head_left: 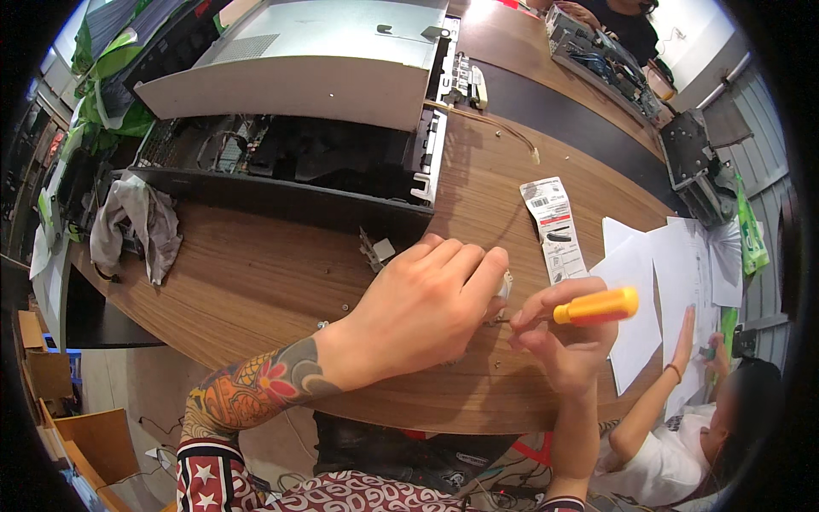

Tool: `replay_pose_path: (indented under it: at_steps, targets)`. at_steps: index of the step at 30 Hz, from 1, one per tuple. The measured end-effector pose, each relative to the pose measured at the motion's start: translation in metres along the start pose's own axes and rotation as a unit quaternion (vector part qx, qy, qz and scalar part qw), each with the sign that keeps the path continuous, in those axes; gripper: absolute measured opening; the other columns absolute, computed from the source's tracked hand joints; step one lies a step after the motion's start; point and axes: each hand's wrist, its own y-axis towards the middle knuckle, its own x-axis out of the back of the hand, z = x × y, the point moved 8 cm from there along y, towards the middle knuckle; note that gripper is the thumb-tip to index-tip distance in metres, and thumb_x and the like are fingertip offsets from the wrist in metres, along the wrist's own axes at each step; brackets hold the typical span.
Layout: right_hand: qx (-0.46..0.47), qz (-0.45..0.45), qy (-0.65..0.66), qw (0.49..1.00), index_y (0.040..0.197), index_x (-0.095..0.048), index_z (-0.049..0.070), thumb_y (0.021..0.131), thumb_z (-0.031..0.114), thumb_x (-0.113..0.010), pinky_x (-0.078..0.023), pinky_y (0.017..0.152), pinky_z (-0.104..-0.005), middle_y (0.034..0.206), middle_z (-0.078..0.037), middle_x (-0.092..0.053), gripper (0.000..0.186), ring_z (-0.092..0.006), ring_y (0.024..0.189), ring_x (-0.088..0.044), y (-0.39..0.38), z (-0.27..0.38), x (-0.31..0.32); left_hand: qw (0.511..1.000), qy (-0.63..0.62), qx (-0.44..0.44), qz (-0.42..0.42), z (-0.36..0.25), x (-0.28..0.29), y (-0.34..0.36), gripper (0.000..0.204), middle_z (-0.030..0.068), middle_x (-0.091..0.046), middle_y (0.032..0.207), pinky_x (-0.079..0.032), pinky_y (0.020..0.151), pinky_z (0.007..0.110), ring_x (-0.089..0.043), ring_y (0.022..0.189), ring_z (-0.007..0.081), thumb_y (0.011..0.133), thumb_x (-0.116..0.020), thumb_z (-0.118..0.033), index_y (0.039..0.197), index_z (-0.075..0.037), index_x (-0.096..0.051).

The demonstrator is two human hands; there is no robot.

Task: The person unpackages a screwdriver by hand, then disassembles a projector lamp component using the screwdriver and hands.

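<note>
My left hand (426, 299) is closed above the wooden table, its fingers curled round a small whitish part (507, 285). Most of that part is hidden behind the fingers. From the right, my right hand (567, 341) grips a screwdriver (597, 307) with a yellow handle, the fingertips on its thin shaft. The shaft points left toward my left fingertips, and its tip meets or nearly meets the held part. Just beyond my left hand lies a small metal bracket with a white block (378, 250). Loose screws (345, 307) are scattered around.
An opened black computer case (290, 183) with a raised grey metal panel (290, 85) fills the far left. A grey cloth (136, 224) lies beside it. At right are a printed card (556, 230) and white papers (636, 294). Two other people sit at the table, far right and near right.
</note>
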Motion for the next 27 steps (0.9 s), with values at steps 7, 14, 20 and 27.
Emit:
replay_pose_path:
  at_steps: [7,14,20,27]
  targets:
    - [0.05,0.096,-0.079,0.991,0.103,-0.07,-0.007,0.086,-0.007,-0.071,-0.056,0.064,-0.027,0.096,-0.019,-0.072,0.017,-0.0183,0.074,-0.069,0.006,0.006,-0.007,1.0,0.005,-0.005,0.0,0.0,-0.001,-0.001,0.044,0.0142,-0.065,0.089,-0.05,0.076,0.04,-0.064,0.081,0.0327,0.074,-0.078,-0.01,0.11,0.0,-0.056]
    - [0.031,0.085,-0.105,0.99,0.104,-0.07,-0.007,0.087,-0.003,-0.074,-0.058,0.069,-0.0273,0.099,-0.016,-0.071,0.019,-0.0177,0.08,-0.07,0.003,0.008,-0.009,1.0,0.009,-0.008,-0.003,-0.001,0.0,0.0,0.043,0.0141,-0.065,0.089,-0.05,0.076,0.04,-0.064,0.081,0.032,0.074,-0.077,-0.01,0.11,0.0,-0.056]
    - [0.042,0.101,-0.103,0.989,0.104,-0.067,-0.009,0.086,-0.004,-0.075,-0.061,0.069,-0.0294,0.098,-0.021,-0.072,0.02,-0.0192,0.085,-0.072,0.003,0.003,-0.003,1.0,0.0,-0.005,-0.003,0.001,-0.001,0.0,0.042,0.014,-0.065,0.089,-0.05,0.076,0.04,-0.065,0.081,0.0314,0.075,-0.076,-0.01,0.11,0.0,-0.056]
    - [-0.045,0.019,0.012,0.999,0.106,-0.065,-0.011,0.086,-0.005,-0.075,-0.06,0.062,-0.029,0.096,-0.024,-0.072,0.023,-0.0208,0.074,-0.072,0.001,-0.004,-0.007,1.0,0.002,-0.006,-0.007,0.001,-0.001,-0.002,0.039,0.0137,-0.065,0.089,-0.051,0.074,0.038,-0.065,0.081,0.0307,0.076,-0.076,-0.011,0.108,0.0,-0.057]
